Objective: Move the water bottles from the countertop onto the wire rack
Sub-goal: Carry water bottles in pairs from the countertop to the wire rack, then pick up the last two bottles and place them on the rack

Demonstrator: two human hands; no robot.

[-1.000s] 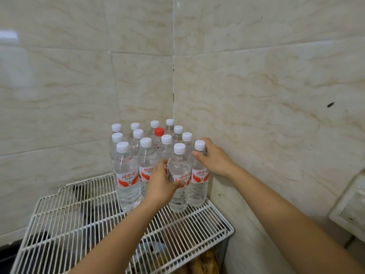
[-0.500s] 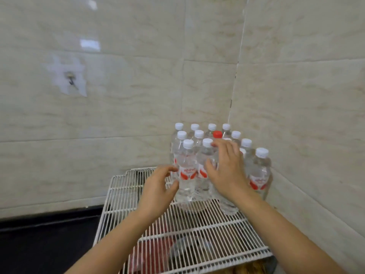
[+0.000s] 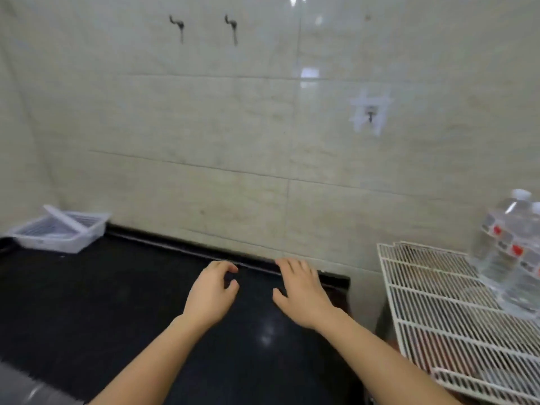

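Both hands, left point(image 3: 211, 296) and right point(image 3: 302, 293), hover empty with fingers spread above the black countertop point(image 3: 87, 302) by the tiled wall point(image 3: 233, 127).

The back wall point(image 3: 233, 135) is faced with large glossy tiles, pale cream with faint brownish veining, laid in wide courses with thin dark joints. Bright patches of reflected light sit high on the tiles toward the right. Two dark hooks point(image 3: 204, 26) hang side by side near the top, and further right a third small hook point(image 3: 370, 114) is fixed on a whitish square patch, perhaps adhesive backing; the blur makes it hard to tell. Below the tiles runs a black polished bench point(image 3: 102, 302) with a raised lip against the wall. At its far left corner rests a white slatted plastic tray point(image 3: 58, 233), tilted slightly.
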